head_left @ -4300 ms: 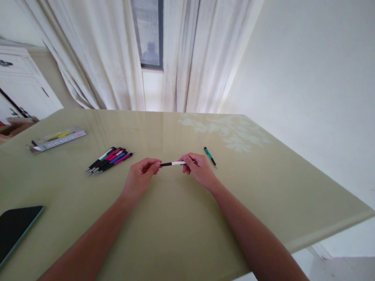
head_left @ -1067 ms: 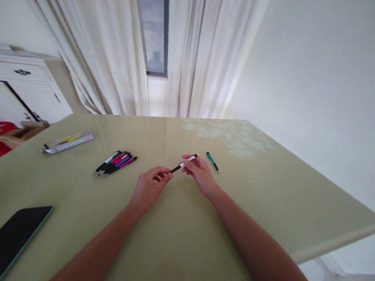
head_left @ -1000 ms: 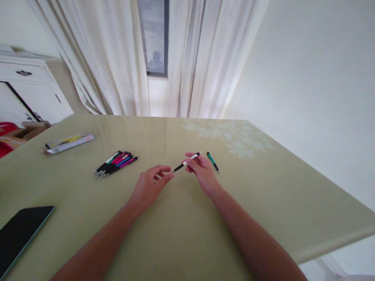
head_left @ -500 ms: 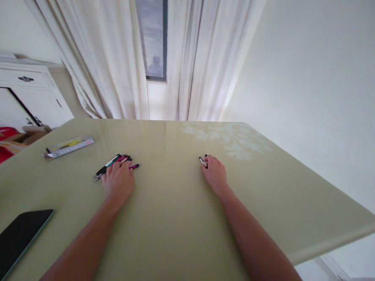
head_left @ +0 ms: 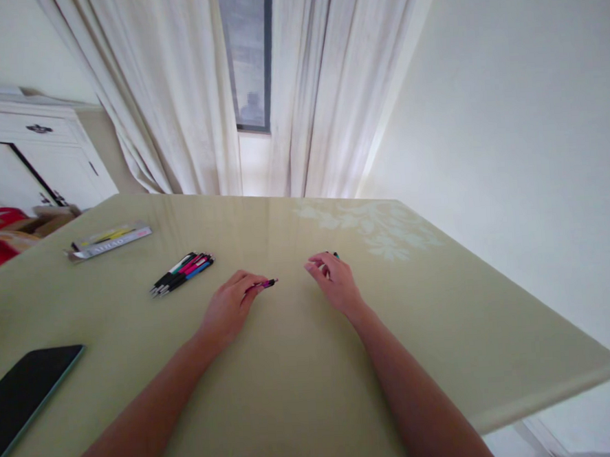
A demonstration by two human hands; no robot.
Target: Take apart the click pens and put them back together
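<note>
My left hand pinches a purple and black pen near the middle of the table, its end sticking out to the right. To the left of that hand lies a pile of several pens, with white, pink and blue barrels. My right hand is farther right, with thumb and index finger apart and the other fingers curled. The dark end of a pen shows just behind its knuckles; the rest is hidden beneath the hand.
A clear pen package lies on the table at the back left. A dark tablet is at the left front. Beyond the table are a white cabinet, red items with a cardboard box, and curtains.
My left hand has moved right, away from the pile, with the purple pen. My right hand has shifted slightly left, and its thumb and index finger have parted.
</note>
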